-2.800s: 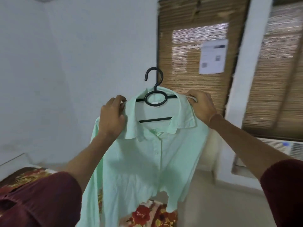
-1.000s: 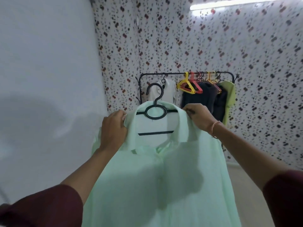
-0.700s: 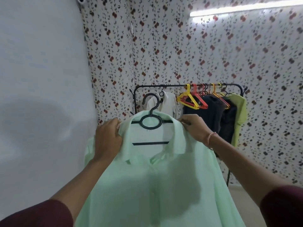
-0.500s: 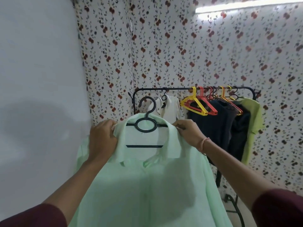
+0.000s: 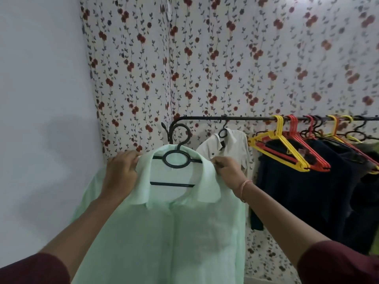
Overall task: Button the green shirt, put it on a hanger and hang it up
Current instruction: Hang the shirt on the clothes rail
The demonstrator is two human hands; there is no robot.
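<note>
The pale green shirt [image 5: 168, 232] hangs buttoned on a black hanger [image 5: 177, 160], held up in front of me. My left hand [image 5: 121, 173] grips the shirt's left shoulder at the collar. My right hand [image 5: 227, 171] pinches the right shoulder beside the collar. The hanger's hook rises just below the left end of a black clothes rail [image 5: 246, 118], apart from it.
On the rail hang a white shirt [image 5: 229, 150], dark garments [image 5: 303, 191] and several empty yellow and red hangers [image 5: 287, 148]. A flowered wall [image 5: 205, 58] stands behind the rail. A plain white wall [image 5: 41, 99] runs along the left.
I have turned from the window to the clothes rail and walked up to it. The rail now looks larger and nearer. Both hands keep the same hold on the shirt.
</note>
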